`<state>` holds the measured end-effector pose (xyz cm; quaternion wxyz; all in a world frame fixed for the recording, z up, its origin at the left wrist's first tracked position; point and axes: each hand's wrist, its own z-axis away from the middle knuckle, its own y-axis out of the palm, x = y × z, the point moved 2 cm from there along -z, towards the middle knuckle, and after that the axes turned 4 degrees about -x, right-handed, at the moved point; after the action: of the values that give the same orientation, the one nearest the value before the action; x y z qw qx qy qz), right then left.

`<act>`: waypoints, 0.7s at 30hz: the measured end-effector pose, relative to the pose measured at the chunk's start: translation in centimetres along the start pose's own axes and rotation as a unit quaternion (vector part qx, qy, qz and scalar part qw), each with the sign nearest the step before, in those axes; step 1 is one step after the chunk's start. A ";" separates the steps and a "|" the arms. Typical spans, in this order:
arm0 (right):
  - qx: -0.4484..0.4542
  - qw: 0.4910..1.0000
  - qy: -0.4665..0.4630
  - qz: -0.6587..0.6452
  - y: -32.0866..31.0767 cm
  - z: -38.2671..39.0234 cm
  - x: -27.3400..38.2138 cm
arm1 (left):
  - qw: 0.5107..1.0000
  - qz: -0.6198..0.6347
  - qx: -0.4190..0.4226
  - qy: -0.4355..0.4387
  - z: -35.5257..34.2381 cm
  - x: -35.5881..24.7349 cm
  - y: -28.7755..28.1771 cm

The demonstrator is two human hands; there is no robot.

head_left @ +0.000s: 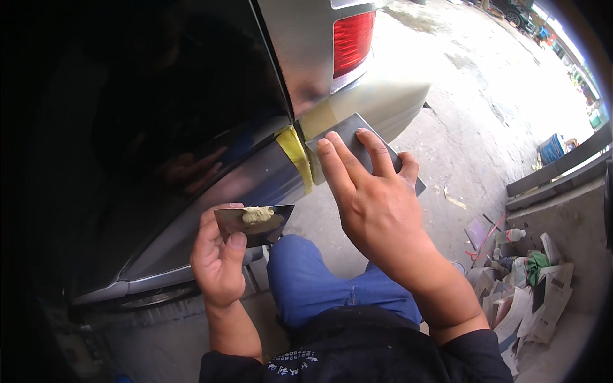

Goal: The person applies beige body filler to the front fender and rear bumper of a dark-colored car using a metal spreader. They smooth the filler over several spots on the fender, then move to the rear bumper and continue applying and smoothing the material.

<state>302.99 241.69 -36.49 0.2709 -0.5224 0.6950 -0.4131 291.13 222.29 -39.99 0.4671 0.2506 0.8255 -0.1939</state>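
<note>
Near our body, our left hand (220, 262) pinches a dark plate (271, 233) between thumb and fingers, a lump of pale putty (258, 215) on its upper edge; we would keep it this level and close for easy loading. Farther out, our right hand (380, 191) spreads its fingers across a grey spreader (350, 126), its thumb out of sight. The blade lies along the corner of the bumper (393, 102), just right of the yellow tape (295, 156); whether its edge touches, we cannot tell. Even pressure through those spread fingers, at a low, steady angle, should leave a thin, smooth coat, and stopping short of the tape should keep the seam clean. Beyond, the red tail light (353, 43) sits above the bumper.
</note>
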 end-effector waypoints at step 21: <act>-0.048 0.999 -0.011 -0.023 -1.2 -2.1 -3.0 | 1.000 -0.012 -0.013 -0.009 0.3 0.1 -0.2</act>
<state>302.84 244.96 -34.57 0.2435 -0.5551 0.6986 -0.3801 291.17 221.94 -40.21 0.4754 0.2325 0.8267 -0.1908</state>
